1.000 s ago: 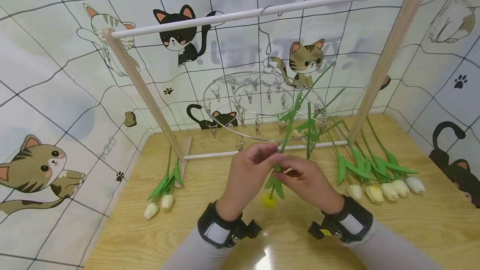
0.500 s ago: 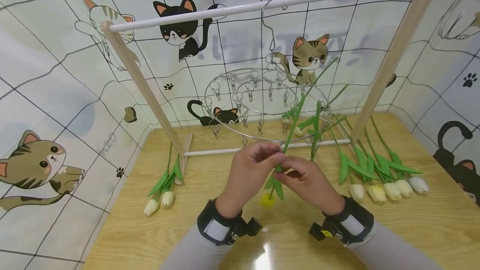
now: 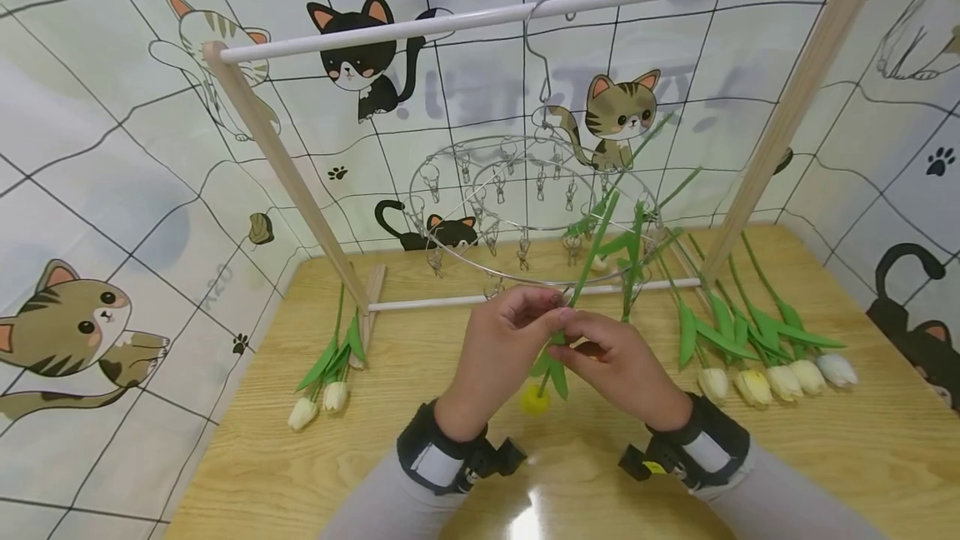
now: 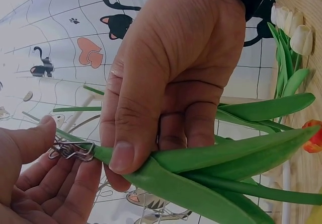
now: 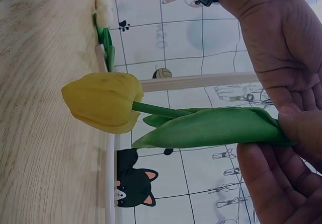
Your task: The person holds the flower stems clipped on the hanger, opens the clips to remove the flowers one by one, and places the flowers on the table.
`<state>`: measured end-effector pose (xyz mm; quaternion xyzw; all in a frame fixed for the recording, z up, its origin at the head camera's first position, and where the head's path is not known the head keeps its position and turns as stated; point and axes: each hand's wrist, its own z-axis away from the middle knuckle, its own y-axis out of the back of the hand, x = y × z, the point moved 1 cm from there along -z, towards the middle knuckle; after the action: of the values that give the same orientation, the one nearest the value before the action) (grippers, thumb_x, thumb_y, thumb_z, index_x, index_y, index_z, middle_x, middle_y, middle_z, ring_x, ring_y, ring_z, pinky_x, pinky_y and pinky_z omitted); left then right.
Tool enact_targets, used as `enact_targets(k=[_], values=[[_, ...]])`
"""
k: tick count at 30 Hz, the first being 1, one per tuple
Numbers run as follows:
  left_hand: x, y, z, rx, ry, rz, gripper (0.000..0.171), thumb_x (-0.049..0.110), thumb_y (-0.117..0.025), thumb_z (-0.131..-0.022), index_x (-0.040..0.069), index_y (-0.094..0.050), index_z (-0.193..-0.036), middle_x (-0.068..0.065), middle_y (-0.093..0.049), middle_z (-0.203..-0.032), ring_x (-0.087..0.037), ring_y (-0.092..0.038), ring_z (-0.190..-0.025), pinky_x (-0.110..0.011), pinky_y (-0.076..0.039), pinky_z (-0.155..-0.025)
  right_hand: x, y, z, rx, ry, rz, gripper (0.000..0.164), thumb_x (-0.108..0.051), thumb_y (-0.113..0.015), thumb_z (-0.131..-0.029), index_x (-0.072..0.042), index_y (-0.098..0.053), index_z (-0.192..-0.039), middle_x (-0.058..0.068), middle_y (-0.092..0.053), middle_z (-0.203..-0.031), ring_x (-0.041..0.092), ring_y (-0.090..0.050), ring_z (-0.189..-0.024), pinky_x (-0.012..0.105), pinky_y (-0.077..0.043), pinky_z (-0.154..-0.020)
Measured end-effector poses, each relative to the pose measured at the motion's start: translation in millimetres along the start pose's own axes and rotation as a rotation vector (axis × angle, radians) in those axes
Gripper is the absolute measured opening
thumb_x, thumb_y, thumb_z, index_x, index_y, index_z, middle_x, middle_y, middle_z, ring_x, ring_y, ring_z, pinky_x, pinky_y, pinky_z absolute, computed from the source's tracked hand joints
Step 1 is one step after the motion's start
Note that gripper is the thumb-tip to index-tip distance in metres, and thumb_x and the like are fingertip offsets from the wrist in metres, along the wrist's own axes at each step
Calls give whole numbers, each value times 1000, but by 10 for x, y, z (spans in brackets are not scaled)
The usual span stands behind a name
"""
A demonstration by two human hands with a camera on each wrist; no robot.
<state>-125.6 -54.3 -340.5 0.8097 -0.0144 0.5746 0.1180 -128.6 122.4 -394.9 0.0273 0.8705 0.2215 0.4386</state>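
An artificial yellow tulip [image 5: 103, 103] hangs bloom-down between both hands in front of the round wire clip hanger [image 3: 480, 261]. My right hand [image 3: 626, 365] pinches its green stem and leaves [image 4: 201, 158] between thumb and fingers. Just above that grip, toward the stem's cut end, my left hand [image 3: 498, 357] holds a small metal clip [image 4: 73, 149] between thumb and fingers. The clip's wire jaws lie right at the stem in the left wrist view. A red-orange tulip [image 4: 313, 137] shows at that view's right edge.
The hanger hooks onto the white top bar [image 3: 465, 21] of a wooden rack. Other green stems [image 3: 633, 252] hang at its right side. Several pale tulips [image 3: 783, 382] lie at the table's right, and two white tulips [image 3: 335, 397] lie at the left.
The head view has shifted slightly. Both hands keep their grips, and the yellow tulip's stem leans a little further right. Several hanging clips have swung slightly.
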Motion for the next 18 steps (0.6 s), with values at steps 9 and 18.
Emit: enact_targets(k=[9,18], values=[[-9,1,-6,11,-27,-28,15,18,-78,-95,8,-77,-107,-3,-77,-106,-8,-72,-88,-23,-60,-76,9,-17,10,-2,8,-9,21,5,-74,-91,-13,-72,-100,6,-72,-106,4,-68,-95,30,-64,-78],[-28,-5,-4,26,-19,-25,14,19,-78,-95,9,-77,-104,-4,-79,-102,-7,-73,-87,-22,-59,-74,15,-25,11,-13,6,5,18,4,-74,-92,-13,-69,-97,0,-67,-98,2,-64,-92,28,-64,-78]])
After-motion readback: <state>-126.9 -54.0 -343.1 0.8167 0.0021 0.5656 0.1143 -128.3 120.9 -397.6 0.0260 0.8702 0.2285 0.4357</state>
